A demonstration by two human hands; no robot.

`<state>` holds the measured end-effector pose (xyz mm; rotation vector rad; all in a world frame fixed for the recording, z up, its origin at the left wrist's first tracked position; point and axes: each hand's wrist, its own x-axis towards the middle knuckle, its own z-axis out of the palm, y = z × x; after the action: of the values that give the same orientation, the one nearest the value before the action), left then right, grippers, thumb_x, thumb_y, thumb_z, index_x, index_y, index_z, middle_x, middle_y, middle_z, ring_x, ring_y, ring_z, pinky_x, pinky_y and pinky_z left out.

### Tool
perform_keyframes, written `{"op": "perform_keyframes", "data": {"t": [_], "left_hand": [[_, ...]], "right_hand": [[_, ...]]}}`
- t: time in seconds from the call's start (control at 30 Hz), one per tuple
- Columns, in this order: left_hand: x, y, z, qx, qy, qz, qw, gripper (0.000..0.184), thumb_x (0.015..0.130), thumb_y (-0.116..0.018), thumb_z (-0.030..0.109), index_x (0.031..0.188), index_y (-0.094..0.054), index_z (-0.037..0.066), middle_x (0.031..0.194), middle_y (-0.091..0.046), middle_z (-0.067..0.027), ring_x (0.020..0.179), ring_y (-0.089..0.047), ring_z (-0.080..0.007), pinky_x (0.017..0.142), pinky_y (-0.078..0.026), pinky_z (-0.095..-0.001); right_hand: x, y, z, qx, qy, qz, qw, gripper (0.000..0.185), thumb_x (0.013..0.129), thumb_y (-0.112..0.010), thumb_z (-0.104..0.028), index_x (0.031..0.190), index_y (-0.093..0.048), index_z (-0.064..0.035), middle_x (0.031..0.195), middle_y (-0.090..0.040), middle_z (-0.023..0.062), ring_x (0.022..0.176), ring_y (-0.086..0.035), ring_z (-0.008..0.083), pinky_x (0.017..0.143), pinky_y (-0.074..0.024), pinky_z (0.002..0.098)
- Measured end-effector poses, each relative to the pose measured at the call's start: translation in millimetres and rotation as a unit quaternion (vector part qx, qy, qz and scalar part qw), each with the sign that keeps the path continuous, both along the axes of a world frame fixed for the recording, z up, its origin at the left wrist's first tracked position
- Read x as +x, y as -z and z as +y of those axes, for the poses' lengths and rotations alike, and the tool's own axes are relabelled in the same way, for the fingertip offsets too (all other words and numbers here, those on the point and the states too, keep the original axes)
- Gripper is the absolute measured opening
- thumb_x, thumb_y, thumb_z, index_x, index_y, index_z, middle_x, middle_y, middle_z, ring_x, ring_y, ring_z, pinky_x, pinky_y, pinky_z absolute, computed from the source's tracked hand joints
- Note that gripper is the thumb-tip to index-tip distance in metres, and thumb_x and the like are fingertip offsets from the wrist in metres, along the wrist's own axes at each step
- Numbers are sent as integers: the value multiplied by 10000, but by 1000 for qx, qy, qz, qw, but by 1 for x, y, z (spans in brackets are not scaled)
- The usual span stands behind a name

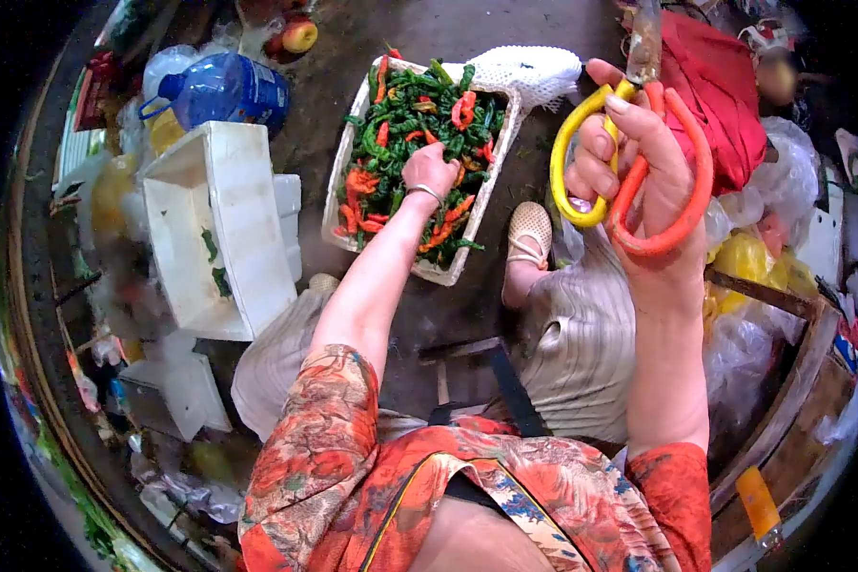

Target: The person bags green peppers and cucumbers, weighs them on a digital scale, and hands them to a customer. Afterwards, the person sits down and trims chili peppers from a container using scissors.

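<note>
A white foam box full of green and red peppers stands on the floor in front of my feet. My left hand reaches into the middle of the peppers, its fingers drawn together; whatever may be between the fingertips is too small to make out. Raised at the right, my right hand is closed around scissors with one yellow and one red handle loop. Their blades point away from me, toward the top of the view.
At the left lie a second white foam box with green bits inside and a large blue bottle. White netting touches the pepper box. A red bag, plastic bags and a wooden frame are at the right.
</note>
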<state>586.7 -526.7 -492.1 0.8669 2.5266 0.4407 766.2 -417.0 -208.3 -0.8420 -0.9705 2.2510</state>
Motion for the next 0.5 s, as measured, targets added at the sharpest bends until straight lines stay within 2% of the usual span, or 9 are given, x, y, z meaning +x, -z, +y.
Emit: {"op": "perform_keyframes", "data": {"t": [0.03, 0.07, 0.1, 0.17, 0.2, 0.23, 0.33, 0.47, 0.5], "left_hand": [[-1, -2, -4, 38, -10, 0, 999, 330, 697, -712, 321, 857, -648, 39, 896, -668, -178, 884, -645, -336, 772, -518, -414], [-9, 7, -12, 142, -39, -22, 989, 411, 649, -715, 324, 875, -656, -14, 885, -662, -200, 868, -653, -329, 764, -519, -405], [-20, 12, -20, 128, -47, -64, 989, 393, 684, -729, 288, 891, -657, -38, 825, -679, -139, 757, -661, -256, 698, -513, -354], [-27, -24, -40, 230, -105, -359, 898, 247, 744, -716, 208, 857, -657, -4, 775, -654, -38, 679, -613, -159, 648, -485, -295], [-23, -50, -49, 231, -150, -405, 872, 114, 790, -683, 133, 834, -651, 33, 757, -607, 21, 684, -566, -93, 634, -454, -252], [-17, -80, -55, 253, -201, -447, 834, 107, 785, -685, 142, 822, -648, 49, 773, -621, 1, 718, -581, -102, 658, -469, -259], [-13, -122, -82, 337, -227, -534, 741, 82, 804, -645, 152, 824, -643, 73, 780, -631, -22, 701, -598, -127, 675, -502, -273], [-6, -181, -97, 425, -204, -580, 665, 225, 824, -591, 116, 1041, -576, 60, 855, -625, -35, 698, -599, -132, 605, -523, -287], [-6, -194, -98, 459, -193, -577, 647, 204, 832, -583, 109, 1026, -572, 45, 855, -621, -38, 695, -599, -140, 609, -521, -290]], "right_hand": [[0, 1, 0, -2, 1, 0, 1000, 388, 925, -500, -215, 1256, -468, -16, 685, -458, 0, 498, -386, 69, 512, -370, 246], [-1, 2, 0, 0, -7, -2, 1000, 385, 925, -499, -211, 1255, -469, -16, 687, -462, -1, 502, -386, 68, 514, -371, 243], [-2, 1, 0, 3, -17, -2, 1000, 382, 924, -497, -207, 1254, -470, -16, 688, -465, -2, 505, -387, 68, 517, -372, 240], [-4, -1, -3, -10, -19, 9, 1000, 379, 924, -498, -204, 1255, -472, -21, 694, -475, 0, 512, -396, 68, 516, -372, 236], [-5, -2, -3, -1, -17, 0, 1000, 378, 922, -500, -201, 1253, -473, -20, 695, -477, 0, 515, -398, 66, 515, -371, 237], [-7, -3, -4, 8, -16, -9, 1000, 376, 921, -501, -198, 1250, -474, -19, 696, -479, 0, 518, -401, 65, 514, -370, 238], [-8, -1, -11, 9, -28, 1, 1000, 372, 913, -512, -193, 1237, -473, -15, 687, -476, -1, 528, -417, 68, 518, -380, 240], [-12, 3, -21, 55, -84, -8, 995, 334, 908, -561, -200, 1184, -486, -28, 676, -451, -17, 548, -416, 64, 499, -355, 208], [-13, 4, -26, 62, -99, -5, 993, 345, 911, -578, -228, 1179, -487, -30, 677, -445, -24, 556, -414, 58, 497, -350, 199]]}}
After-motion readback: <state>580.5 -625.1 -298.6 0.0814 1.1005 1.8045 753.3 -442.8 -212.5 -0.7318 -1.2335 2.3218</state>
